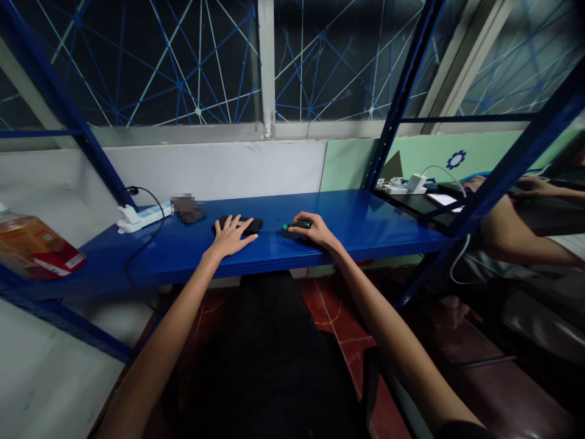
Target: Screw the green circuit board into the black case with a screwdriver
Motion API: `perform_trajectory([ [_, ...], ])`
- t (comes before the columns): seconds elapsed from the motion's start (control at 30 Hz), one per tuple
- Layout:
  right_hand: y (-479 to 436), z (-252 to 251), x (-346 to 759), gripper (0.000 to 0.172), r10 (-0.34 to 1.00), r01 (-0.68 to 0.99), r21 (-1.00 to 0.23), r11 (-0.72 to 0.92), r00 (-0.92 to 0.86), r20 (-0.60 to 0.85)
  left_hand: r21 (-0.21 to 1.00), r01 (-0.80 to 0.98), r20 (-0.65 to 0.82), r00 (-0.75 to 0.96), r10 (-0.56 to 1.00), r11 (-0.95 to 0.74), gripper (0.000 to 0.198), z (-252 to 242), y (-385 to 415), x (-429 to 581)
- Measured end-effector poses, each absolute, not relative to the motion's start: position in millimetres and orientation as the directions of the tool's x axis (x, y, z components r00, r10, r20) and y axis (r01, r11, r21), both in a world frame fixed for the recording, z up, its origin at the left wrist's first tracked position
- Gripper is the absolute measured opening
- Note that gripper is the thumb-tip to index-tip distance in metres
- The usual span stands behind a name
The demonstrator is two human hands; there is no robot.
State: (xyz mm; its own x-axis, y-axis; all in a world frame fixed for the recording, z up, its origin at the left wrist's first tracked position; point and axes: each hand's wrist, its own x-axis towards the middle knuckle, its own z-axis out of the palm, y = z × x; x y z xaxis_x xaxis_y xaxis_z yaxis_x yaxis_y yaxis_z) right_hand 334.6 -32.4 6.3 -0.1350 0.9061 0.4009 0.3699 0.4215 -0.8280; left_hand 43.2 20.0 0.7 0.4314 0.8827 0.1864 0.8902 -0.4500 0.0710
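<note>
On the blue table (338, 213), my left hand (231, 236) lies with spread fingers over a flat black device (252, 226), partly covering it. What kind of device it is I cannot make out. My right hand (315, 227) is wrapped round the green and black handle of a screwdriver (299, 225). The thin shaft points left, and its tip is close to the device's right side; whether they touch I cannot tell. A tiny dark piece (280, 218) rests on the table just behind the screwdriver.
A white power strip (145, 217) with a plug and black cable lies at the left, beside a blurred brown object (188, 208). An orange and red package (39, 247) stands at the far left. Blue posts (388, 116) frame the table. Another person's arm (516, 231) is at the right.
</note>
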Motion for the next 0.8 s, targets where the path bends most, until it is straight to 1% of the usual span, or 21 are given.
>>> perform_trajectory([
  [0.1,-35.5,8.2,333.0,0.045,0.902,0.44,-0.792,0.422,-0.118,0.415,0.067,0.89,0.199,0.431,0.88,-0.451,0.076,0.1,20.4,43.0],
  [0.23,-34.7,9.0,331.8,0.053,0.876,0.56,-0.694,0.453,-0.136,0.462,0.076,0.884,0.211,0.439,0.874,-0.462,0.075,-1.8,22.3,42.2],
  [0.3,-33.1,9.0,331.9,0.05,0.869,0.574,-0.677,0.461,-0.138,0.475,0.08,0.882,0.216,0.439,0.872,-0.464,0.075,-2.7,23.0,41.9],
  [0.37,-31.6,8.7,332.5,0.042,0.873,0.54,-0.706,0.458,-0.127,0.47,0.079,0.881,0.219,0.44,0.871,-0.466,0.075,-2.8,23.0,42.0],
  [0.4,-31.0,8.4,333.0,0.041,0.878,0.519,-0.724,0.454,-0.121,0.464,0.074,0.882,0.218,0.441,0.871,-0.465,0.075,-2.4,22.7,42.2],
  [0.5,-30.0,6.7,334.3,0.044,0.898,0.474,-0.768,0.43,-0.131,0.421,0.049,0.89,0.188,0.438,0.879,-0.454,0.076,-0.3,20.9,43.0],
  [0.6,-30.7,4.9,333.9,0.044,0.921,0.429,-0.818,0.383,-0.114,0.372,0.026,0.901,0.152,0.425,0.892,-0.434,0.078,1.9,19.4,43.8],
  [0.67,-32.0,4.8,332.8,0.044,0.922,0.437,-0.817,0.377,-0.089,0.377,0.018,0.904,0.152,0.42,0.895,-0.428,0.078,2.3,19.0,44.0],
  [0.73,-33.4,5.9,331.9,0.045,0.897,0.518,-0.753,0.406,-0.068,0.437,0.009,0.905,0.168,0.418,0.893,-0.425,0.078,1.7,19.0,44.1],
  [0.8,-34.4,7.6,331.4,0.049,0.862,0.624,-0.655,0.425,-0.059,0.504,-0.008,0.906,0.197,0.416,0.888,-0.423,0.077,0.6,19.0,44.1],
])
